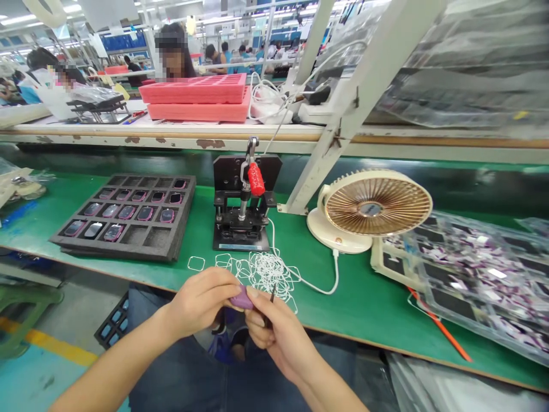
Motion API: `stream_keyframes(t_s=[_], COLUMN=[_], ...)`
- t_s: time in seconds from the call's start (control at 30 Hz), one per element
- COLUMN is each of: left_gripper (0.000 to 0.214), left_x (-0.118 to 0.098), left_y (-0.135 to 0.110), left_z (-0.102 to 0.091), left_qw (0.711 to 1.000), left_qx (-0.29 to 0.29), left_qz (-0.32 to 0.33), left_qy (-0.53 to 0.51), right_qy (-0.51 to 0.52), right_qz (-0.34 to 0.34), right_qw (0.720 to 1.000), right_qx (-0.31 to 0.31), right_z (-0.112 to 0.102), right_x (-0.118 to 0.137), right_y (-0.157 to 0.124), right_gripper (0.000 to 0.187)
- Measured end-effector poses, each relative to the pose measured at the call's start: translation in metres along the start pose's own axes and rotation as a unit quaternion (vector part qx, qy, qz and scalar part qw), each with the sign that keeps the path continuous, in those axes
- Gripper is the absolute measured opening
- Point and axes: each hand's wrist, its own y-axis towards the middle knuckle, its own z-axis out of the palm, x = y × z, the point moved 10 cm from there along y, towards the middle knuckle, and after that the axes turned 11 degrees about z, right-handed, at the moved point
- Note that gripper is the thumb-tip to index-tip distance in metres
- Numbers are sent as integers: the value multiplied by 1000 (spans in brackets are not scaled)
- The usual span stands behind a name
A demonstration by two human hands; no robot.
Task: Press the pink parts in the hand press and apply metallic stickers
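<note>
A small purple watch case (242,298) is pinched between both hands above the front edge of the green bench. My left hand (201,300) closes its fingers and thumb on the left end of the case. On the other end, my right hand (274,329) grips with thumb and fingers. A thin dark tool, perhaps tweezers (273,293), sticks up from the same right hand; its lower part is hidden by the fingers. Just behind the hands lies a tangled heap of thin white square rings (268,269). One white ring (196,263) lies apart on the left.
A grey foam tray (171,237) at left holds several watch cases. A black clamp press (241,220) with a red handle stands at centre. Right of it are a cabled fan (371,209), an orange stick (448,337) and a clear tray (454,309) of small parts.
</note>
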Motion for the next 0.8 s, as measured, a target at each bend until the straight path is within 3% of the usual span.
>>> stream_keyframes(t_s=[0.13, 0.23, 0.4, 0.53, 0.63, 0.8], left_gripper=[29, 28, 31, 38, 42, 33], left_x=[-1, 1, 12, 15, 12, 7], left_y=[7, 3, -9, -13, -10, -4], left_z=[-2, -4, 3, -6, -6, -9], left_qw=[999, 998, 996, 993, 994, 995], left_qx=[-23, -58, -36, -74, -65, -53], left_qz=[9, -20, -81, -94, -80, -75], left_qy=[23, 24, 15, -2, -25, -35], right_qy=[-2, 3, 2, -5, 26, 72], right_qz=[29, 45, 53, 67, 89, 107], right_qw=[999, 999, 997, 998, 995, 991], right_qx=[-21, -30, -49, 1, 43, 31], right_z=[0, -1, -5, 2, 10, 16], right_x=[-3, -5, 1, 0, -6, -11], right_y=[1, 2, 2, 5, 7, 7], right_gripper=[64, 66, 66, 62, 59, 63])
